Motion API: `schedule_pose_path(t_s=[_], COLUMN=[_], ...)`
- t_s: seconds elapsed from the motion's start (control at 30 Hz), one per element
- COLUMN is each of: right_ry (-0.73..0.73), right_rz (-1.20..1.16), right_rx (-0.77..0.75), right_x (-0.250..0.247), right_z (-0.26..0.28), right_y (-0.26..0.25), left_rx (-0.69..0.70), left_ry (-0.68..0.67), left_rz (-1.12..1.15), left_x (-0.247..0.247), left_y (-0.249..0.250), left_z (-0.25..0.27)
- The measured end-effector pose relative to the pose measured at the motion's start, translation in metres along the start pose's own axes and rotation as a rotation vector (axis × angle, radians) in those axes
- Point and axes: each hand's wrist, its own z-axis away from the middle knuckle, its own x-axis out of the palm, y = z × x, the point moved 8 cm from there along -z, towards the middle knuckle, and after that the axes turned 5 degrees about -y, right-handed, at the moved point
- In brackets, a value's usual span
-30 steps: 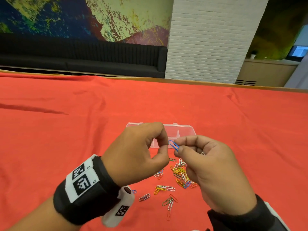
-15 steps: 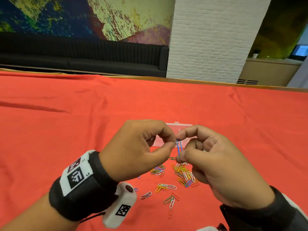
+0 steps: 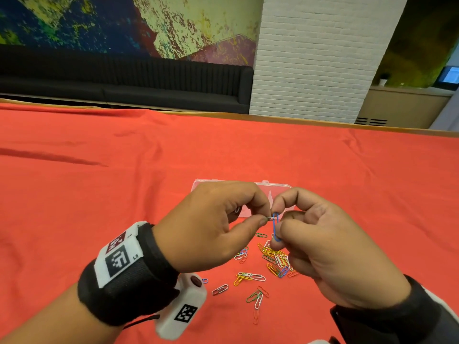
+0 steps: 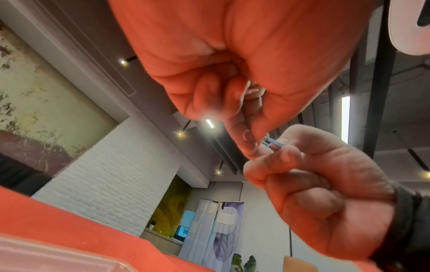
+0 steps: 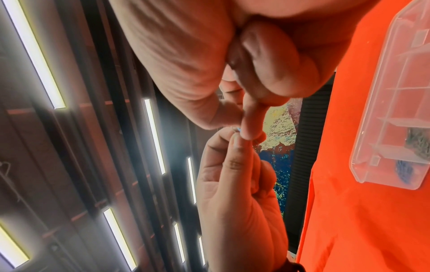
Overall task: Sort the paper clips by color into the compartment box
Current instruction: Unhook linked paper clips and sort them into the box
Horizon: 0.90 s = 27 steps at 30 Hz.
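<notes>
Both hands are raised above the red tablecloth, fingertips meeting. My right hand (image 3: pixel 276 227) pinches a blue paper clip (image 3: pixel 275 224), held upright between thumb and forefinger. My left hand (image 3: pixel 264 218) pinches a small pale paper clip (image 3: pixel 268 218) that touches the top of the blue one. The left wrist view shows the blue paper clip (image 4: pixel 272 142) between the two sets of fingertips. A pile of mixed-colour clips (image 3: pixel 275 259) lies under the hands. The clear compartment box (image 3: pixel 198 188) stands just behind them, mostly hidden. In the right wrist view the compartment box (image 5: pixel 395 103) holds blue clips (image 5: pixel 404 171) in one end compartment.
Loose clips (image 3: pixel 250 276) are scattered on the cloth toward me from the pile. The red tablecloth (image 3: pixel 124 194) spreads wide to both sides. A black sofa and a white brick pillar stand beyond the table's far edge.
The hands have drawn closer together and risen a little. The blue clip has turned from slanted to upright in the right fingers.
</notes>
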Motion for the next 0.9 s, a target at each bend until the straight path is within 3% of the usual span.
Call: schedule_pose_path(t_s=[0.2, 0.53, 0.9], right_ry=[0.051, 0.219, 0.371], right_rz=[0.084, 0.556, 0.608], right_rx=[-0.052, -0.244, -0.301], right_x=[-0.007, 0.0, -0.002], right_z=[0.001, 0.011, 0.011], right_y=[-0.006, -0.024, -0.024], left_rx=[-0.022, -0.125, -0.096], left_ry=[-0.011, -0.007, 0.046], left_rz=[-0.049, 0.202, 0.306], left_x=[-0.003, 0.0, 0.001], left_y=[-0.006, -0.019, -0.017], left_z=[0.001, 0.004, 0.001])
